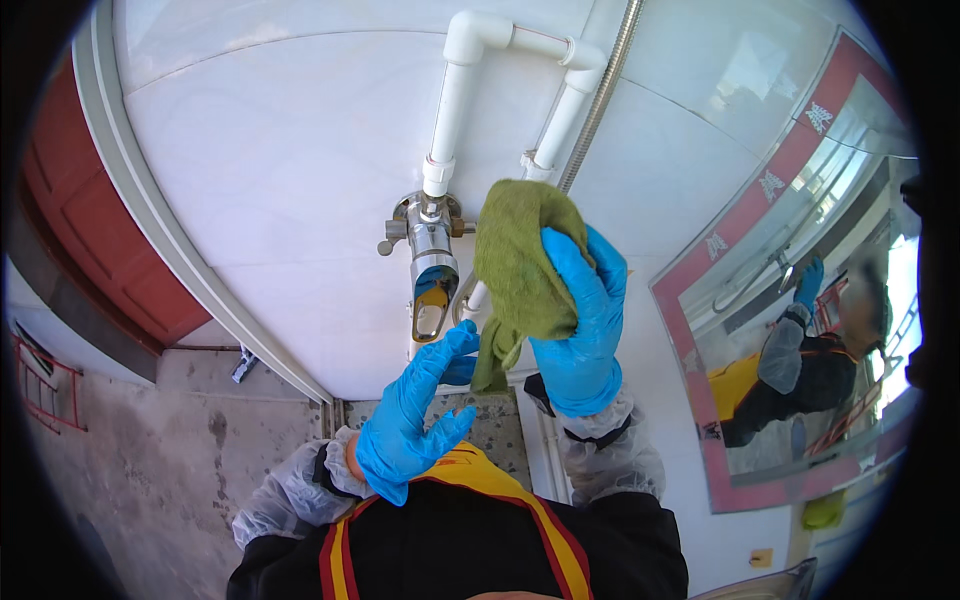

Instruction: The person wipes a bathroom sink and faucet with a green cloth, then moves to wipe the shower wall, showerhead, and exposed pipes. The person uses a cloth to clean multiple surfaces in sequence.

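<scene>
A bunched green cloth (525,262) is gripped in my right hand (585,322), which wears a blue glove. It stands just right of a chrome mixer valve (433,236) with a loop lever (433,300), fixed to the white wall. My left hand (420,420), also in a blue glove, is below the lever with fingers apart; its fingertips are near the cloth's hanging end, and whether they touch it I cannot tell. White plastic pipes (448,112) rise from the valve, with a flexible metal hose (604,90) beside them. The cloth hides part of the pipes.
At the right a mirror (795,300) with a pink-red frame shows a person's reflection. Below it hang a green cloth (823,511) and a small yellowish wall fitting (760,558). At the left are a red door (112,210), its pale frame, a red metal rack (49,386) and concrete floor (165,465).
</scene>
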A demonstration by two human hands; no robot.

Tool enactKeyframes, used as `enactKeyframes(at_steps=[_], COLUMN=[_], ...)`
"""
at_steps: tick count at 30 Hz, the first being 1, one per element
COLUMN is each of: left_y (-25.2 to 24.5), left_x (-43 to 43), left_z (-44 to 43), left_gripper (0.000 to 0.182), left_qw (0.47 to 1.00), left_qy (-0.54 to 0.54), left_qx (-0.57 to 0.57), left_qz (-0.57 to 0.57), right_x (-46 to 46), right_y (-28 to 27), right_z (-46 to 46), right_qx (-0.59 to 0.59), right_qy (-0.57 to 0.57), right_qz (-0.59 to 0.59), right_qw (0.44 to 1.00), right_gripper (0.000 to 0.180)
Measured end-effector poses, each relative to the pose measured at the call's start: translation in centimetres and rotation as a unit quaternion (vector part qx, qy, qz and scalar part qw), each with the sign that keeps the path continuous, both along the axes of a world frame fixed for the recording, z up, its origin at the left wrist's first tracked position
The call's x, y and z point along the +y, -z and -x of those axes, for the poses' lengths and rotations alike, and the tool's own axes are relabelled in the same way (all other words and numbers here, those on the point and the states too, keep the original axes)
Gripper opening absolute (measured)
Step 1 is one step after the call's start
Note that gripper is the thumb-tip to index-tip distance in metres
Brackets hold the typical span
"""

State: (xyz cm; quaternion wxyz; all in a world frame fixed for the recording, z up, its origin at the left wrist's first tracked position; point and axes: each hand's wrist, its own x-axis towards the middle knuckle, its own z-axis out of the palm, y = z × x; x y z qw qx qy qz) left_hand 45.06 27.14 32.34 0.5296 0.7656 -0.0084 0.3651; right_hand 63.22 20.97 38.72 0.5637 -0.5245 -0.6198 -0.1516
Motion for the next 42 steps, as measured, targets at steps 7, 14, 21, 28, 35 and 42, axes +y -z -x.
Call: enactKeyframes(at_steps=[7,14,21,28,35,42], left_y=[-0.1,0.8,2.3,2.5,1.7,1.6], left_x=[0.3,0.5,0.6,1.2,1.0,1.8], left_z=[1.9,3.4,3.5,4.2,4.8,6.8], left_gripper=[0.058,0.038,0.029,0.036,0.032,0.033], left_qw=[0.99,0.979,0.98,0.974,0.97,0.975], left_qy=[0.124,0.161,0.187,0.222,0.231,0.22], left_qx=[0.028,0.08,-0.063,-0.034,-0.04,0.031], left_qz=[0.065,0.091,0.041,-0.04,-0.057,-0.019], right_x=[10.0,8.1,8.8,8.5,9.4,8.2], right_y=[-7.6,-2.2,-7.9,-5.3,-9.0,-4.4], right_z=[-4.9,-2.6,-3.9,-1.3,-2.8,-1.1], right_qx=[-0.433,-0.443,-0.396,-0.358,-0.408,-0.293], right_qy=[0.444,0.281,0.514,0.451,0.508,0.346], right_qz=[-0.002,0.193,0.044,0.218,0.078,0.217], right_qw=[0.784,0.829,0.76,0.788,0.755,0.864], right_gripper=[0.06,0.059,0.061,0.065,0.065,0.053])
